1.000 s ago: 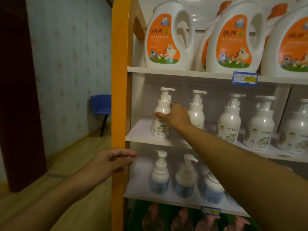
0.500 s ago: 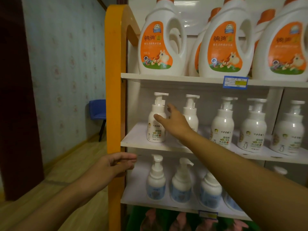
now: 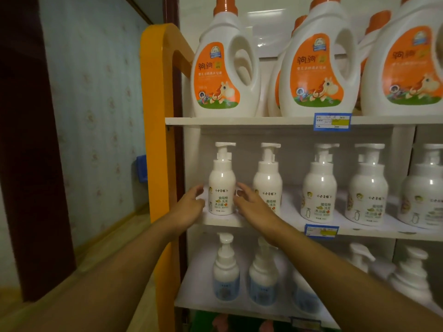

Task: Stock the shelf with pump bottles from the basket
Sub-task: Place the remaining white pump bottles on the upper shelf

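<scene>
The white plastic pump bottle with the orange-printed label [image 3: 221, 180] is stood upright at the left end of the white middle shelf [image 3: 230, 222], long axis vertical, label outward; it is flanked by the left hand [image 3: 189, 207] and right hand [image 3: 251, 207], each grip spread apart; whether it is touched cannot be told; squaring seems in hand, and a gentle nudge into line is judged next.

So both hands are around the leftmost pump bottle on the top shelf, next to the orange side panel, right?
Not quite. In the head view the left hand and right hand flank the leftmost pump bottle on the middle shelf, next to the orange side panel. The top shelf holds jugs.
</scene>
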`<action>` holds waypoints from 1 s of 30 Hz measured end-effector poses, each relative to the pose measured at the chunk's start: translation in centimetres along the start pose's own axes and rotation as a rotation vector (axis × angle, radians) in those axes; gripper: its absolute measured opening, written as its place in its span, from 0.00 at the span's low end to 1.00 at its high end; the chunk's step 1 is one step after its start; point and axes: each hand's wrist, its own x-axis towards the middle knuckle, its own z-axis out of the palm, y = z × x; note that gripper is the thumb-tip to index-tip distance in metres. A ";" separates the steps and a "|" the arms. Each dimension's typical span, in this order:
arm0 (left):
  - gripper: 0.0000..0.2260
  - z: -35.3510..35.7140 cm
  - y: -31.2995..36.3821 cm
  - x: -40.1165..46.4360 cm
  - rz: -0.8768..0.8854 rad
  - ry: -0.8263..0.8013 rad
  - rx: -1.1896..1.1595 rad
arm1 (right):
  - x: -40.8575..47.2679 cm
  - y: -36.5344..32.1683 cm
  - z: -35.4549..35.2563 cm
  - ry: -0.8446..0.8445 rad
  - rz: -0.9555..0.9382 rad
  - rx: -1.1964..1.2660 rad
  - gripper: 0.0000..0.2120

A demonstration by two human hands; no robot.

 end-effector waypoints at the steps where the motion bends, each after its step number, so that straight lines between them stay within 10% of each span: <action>1: 0.21 0.1 0.0 0.2 -0.006 -0.036 -0.002 | -0.1 0.2 0.0 -0.001 -0.002 -0.012 0.23; 30: 0.15 1.1 -1.4 0.5 0.091 0.054 -0.012 | -0.9 1.4 1.2 0.110 -0.151 -0.140 0.25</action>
